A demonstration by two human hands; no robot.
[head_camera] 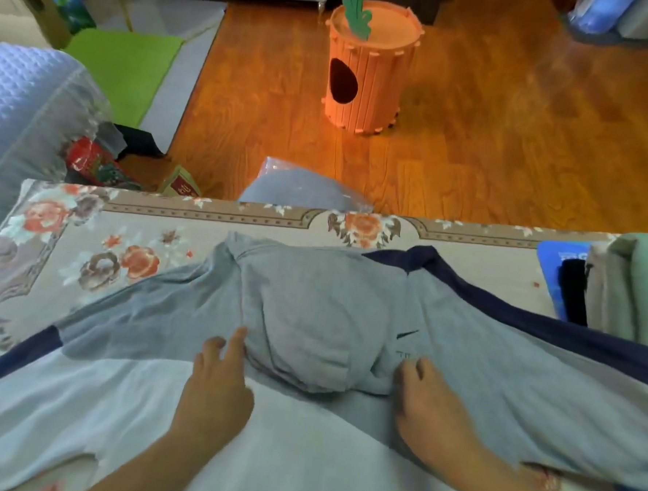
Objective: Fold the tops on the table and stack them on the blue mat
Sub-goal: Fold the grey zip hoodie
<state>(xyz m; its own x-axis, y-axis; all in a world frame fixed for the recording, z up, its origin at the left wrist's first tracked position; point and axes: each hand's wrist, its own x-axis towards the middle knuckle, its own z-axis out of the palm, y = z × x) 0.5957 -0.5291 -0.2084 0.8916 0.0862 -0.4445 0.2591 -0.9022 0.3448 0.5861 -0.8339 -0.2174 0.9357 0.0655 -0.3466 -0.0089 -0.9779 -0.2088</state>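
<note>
A grey hooded top (310,320) with navy sleeve stripes lies spread across the floral table (88,231), its hood folded down over the chest. My left hand (217,386) rests flat at the hood's left edge, fingers apart. My right hand (428,415) presses on the cloth at the hood's right edge, beside a small black logo, fingers curled on the fabric. At the table's right end lies the blue mat (550,266) with a stack of folded tops (631,287) on it, green on top.
Beyond the table's far edge on the wooden floor stand an orange carrot-shaped bin (371,70) and a grey bag (299,190). A blue-covered sofa (23,105), a green mat (124,66) and a red package (92,163) are at the left.
</note>
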